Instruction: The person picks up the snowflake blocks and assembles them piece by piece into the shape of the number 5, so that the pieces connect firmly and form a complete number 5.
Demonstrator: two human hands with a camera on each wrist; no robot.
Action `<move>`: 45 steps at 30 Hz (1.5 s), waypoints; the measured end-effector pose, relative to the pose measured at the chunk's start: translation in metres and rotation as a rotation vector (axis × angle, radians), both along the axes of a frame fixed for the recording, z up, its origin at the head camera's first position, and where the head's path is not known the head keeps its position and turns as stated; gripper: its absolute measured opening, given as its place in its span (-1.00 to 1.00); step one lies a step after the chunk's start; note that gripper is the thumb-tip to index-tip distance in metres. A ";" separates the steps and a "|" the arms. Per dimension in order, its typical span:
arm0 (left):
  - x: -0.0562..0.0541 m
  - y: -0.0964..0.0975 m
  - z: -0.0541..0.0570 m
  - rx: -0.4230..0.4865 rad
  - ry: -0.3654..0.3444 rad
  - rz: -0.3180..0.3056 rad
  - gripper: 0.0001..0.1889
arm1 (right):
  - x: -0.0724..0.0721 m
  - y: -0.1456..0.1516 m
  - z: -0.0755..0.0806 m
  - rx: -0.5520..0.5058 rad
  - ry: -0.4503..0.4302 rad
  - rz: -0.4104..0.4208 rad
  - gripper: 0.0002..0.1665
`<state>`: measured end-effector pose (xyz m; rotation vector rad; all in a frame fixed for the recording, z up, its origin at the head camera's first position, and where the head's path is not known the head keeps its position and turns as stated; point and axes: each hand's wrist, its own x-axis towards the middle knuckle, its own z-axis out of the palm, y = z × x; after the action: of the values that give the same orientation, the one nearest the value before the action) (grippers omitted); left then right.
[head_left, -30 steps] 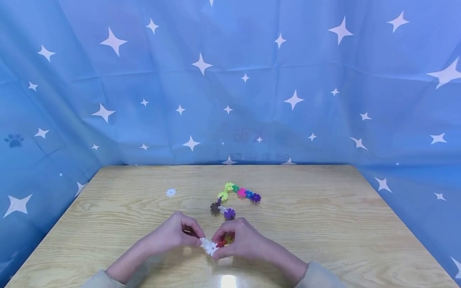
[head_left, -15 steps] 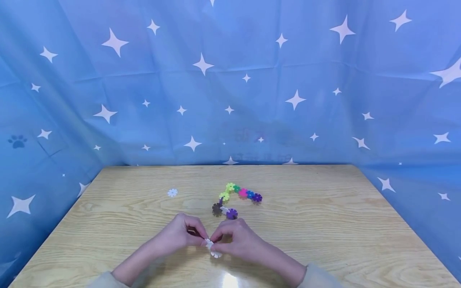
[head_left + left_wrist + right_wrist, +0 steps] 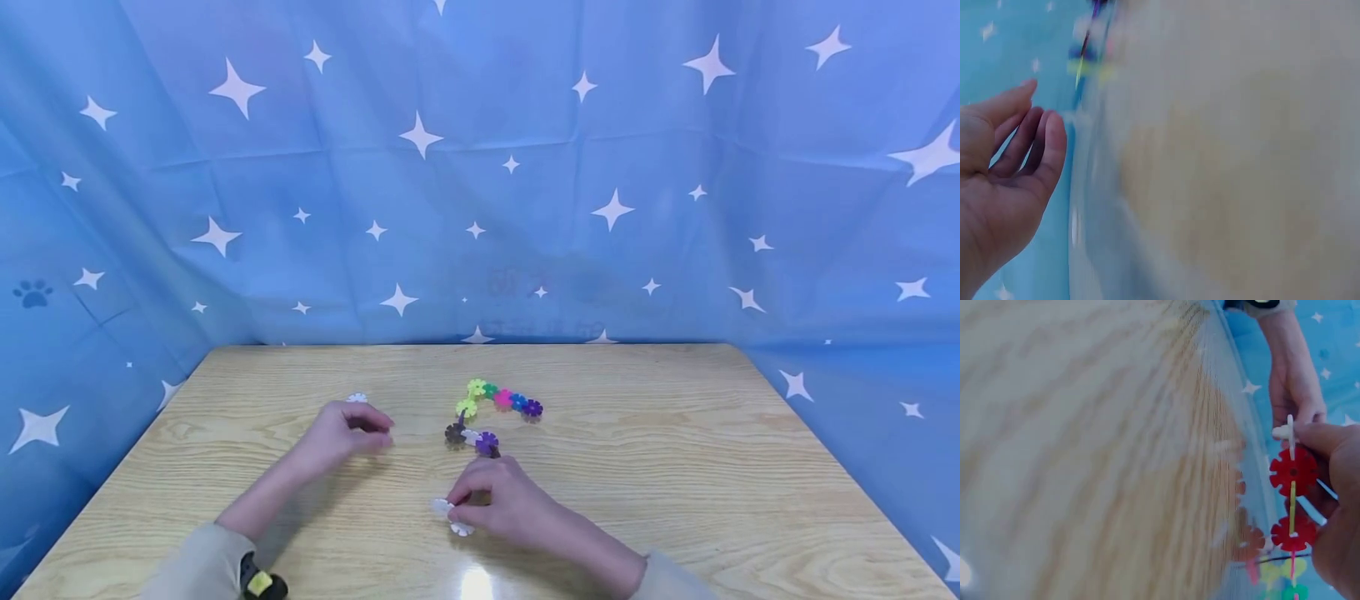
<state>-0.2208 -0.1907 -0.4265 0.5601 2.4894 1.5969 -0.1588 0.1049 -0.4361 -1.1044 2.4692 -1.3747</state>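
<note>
In the head view my right hand [image 3: 506, 504] pinches the white end of a chain of interlocking snowflake discs [image 3: 461, 528]. The right wrist view has it from the side: white discs at the thumb, then a red disc [image 3: 1293, 472], a yellow one edge-on and another red disc [image 3: 1294, 534], with pink and green below. Beyond the right hand, the chain's far part lies bent on the table, with purple, brown, yellow-green and pink discs [image 3: 504, 399]. My left hand [image 3: 341, 437] is empty, fingers loosely bent, close to a loose white snowflake disc [image 3: 357, 397] that it partly covers.
The wooden table [image 3: 675, 433] has a glossy surface that reflects light near its front edge. A blue curtain [image 3: 480, 183] with white stars hangs behind and along the sides. A dark strap with a yellow patch [image 3: 260, 582] sits at the left sleeve.
My left hand has let go of the white discs and moved left and away from me, toward the loose white disc. The right hand stays in nearly the same place, still holding the chain.
</note>
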 end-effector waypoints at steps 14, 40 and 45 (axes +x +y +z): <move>-0.052 -0.038 -0.009 -0.183 0.029 0.217 -0.65 | 0.001 0.006 -0.003 -0.013 0.055 0.008 -0.94; -0.055 -0.039 -0.006 -0.260 -0.055 0.174 -0.63 | 0.000 0.004 0.001 -0.006 0.001 0.008 -0.93; -0.053 -0.038 -0.005 -0.262 -0.045 0.168 -0.64 | -0.002 0.004 0.000 -0.008 0.022 0.015 -0.94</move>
<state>-0.2742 -0.2290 -0.4319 0.2833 2.7128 1.2841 -0.1605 0.1091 -0.4360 -1.1442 2.4671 -1.3772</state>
